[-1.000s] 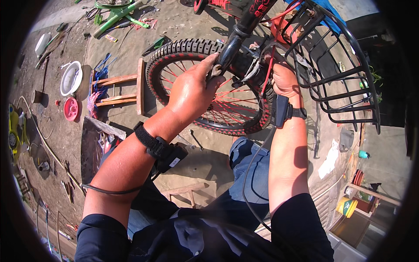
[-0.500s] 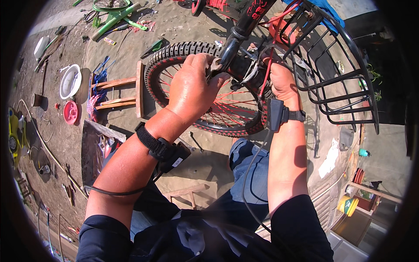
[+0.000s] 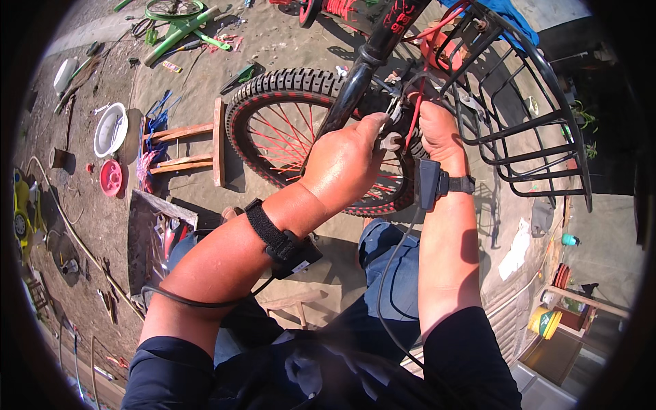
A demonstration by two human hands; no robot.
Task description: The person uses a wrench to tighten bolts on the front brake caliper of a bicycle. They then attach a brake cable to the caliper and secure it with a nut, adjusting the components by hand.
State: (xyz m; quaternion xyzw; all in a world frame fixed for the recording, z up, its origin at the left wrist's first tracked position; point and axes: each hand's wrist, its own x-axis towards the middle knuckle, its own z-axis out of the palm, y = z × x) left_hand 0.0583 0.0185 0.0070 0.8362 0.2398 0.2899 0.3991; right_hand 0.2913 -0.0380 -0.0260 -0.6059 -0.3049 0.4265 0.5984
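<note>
Just past the knees in blue trousers, both forearms reach up to the front of a small bicycle. The left hand (image 3: pixel 348 160) is curled shut around a small silver metal fitting (image 3: pixel 391 140) that sits between the black fork leg (image 3: pixel 347 96) and the red-spoked front wheel with its knobbly black tyre (image 3: pixel 287 137); the thumb presses close against the part. The right hand (image 3: pixel 439 130) is closed too, its fingers wrapped about the red cable and bracket (image 3: pixel 418 102) at the foot of the black wire front basket (image 3: pixel 526 123) (exactly what its fingertips pinch is hidden). The step in hand looks like fitting or adjusting this brake hardware beside the rim. The next move probably calls for holding the bracket steady with one hand while the other turns or seats the small part, keeping fingers out of the spokes. Farther off on the sandy ground lie a wooden frame of two planks (image 3: pixel 195 143), a red round bowl (image 3: pixel 111 178), a white bowl (image 3: pixel 109 128) and a green bicycle frame (image 3: pixel 179 24).
</note>
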